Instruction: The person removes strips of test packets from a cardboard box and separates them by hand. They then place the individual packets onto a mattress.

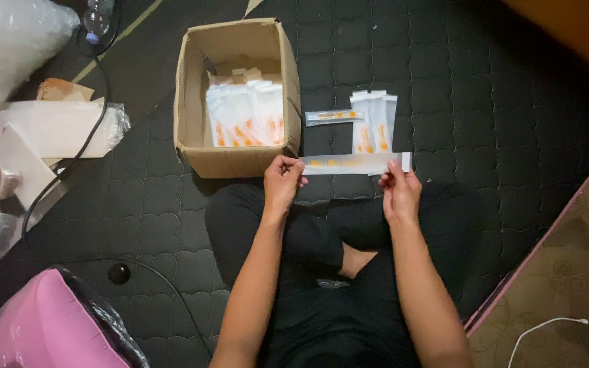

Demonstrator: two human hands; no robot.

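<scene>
Sitting cross-legged on a dark quilted mat [444, 88], the person works over their lap. The mat covers most of the floor in view. At its near left corner sits a pink bag [42, 327] lined with black plastic. Beyond that, at the far left, lie clear plastic wrappings [56, 126] and a bubble-wrap bundle [8, 41], with a black cable [90, 136] running across them.

An open cardboard box [192, 102] stands on the mat ahead of the person's left knee; white sachets with orange print [247, 116] stand upright in rows inside it. To the right of the box, a small pile of the same sachets [373, 123] lies flat on the mat, and one single sachet [333, 117] lies crosswise between box and pile.

The left hand [281, 182] and the right hand [398, 194] hold one long white sachet [352, 163] level between them, above the knees and just in front of the pile. Fingers and thumb of each hand are closed in a pinch on one end of it.
</scene>
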